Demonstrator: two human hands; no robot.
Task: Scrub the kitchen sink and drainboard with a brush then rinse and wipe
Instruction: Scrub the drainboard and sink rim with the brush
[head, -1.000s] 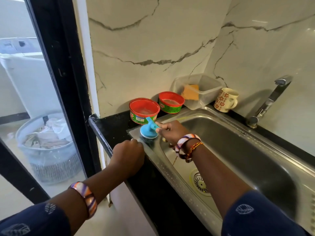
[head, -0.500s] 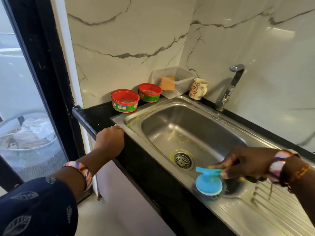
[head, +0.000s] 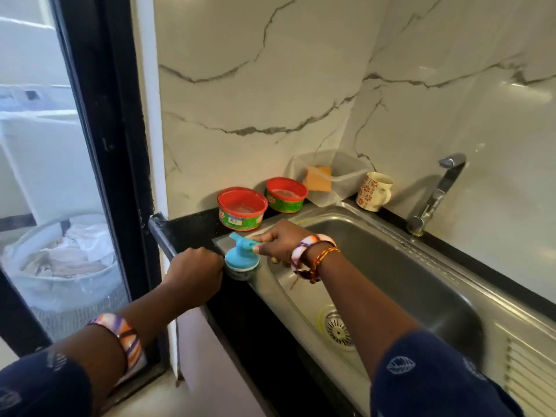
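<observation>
Two hands: the round blue scrubbing brush is gripped by the right hand on the stainless steel sink's corner rim, the black tabletop edge by the left hand; scrubbing is underway, rinsing likely needed next.

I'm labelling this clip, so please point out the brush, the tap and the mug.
brush (head: 240,256): head view, on its blue body above the bristles.
tap (head: 437,195): head view, on its slanted metal neck.
mug (head: 371,192): head view, on its flowered side.

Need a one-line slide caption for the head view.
Right hand scrubs the steel sink's near-left rim corner with a blue brush; left hand rests on the black counter edge.
</observation>
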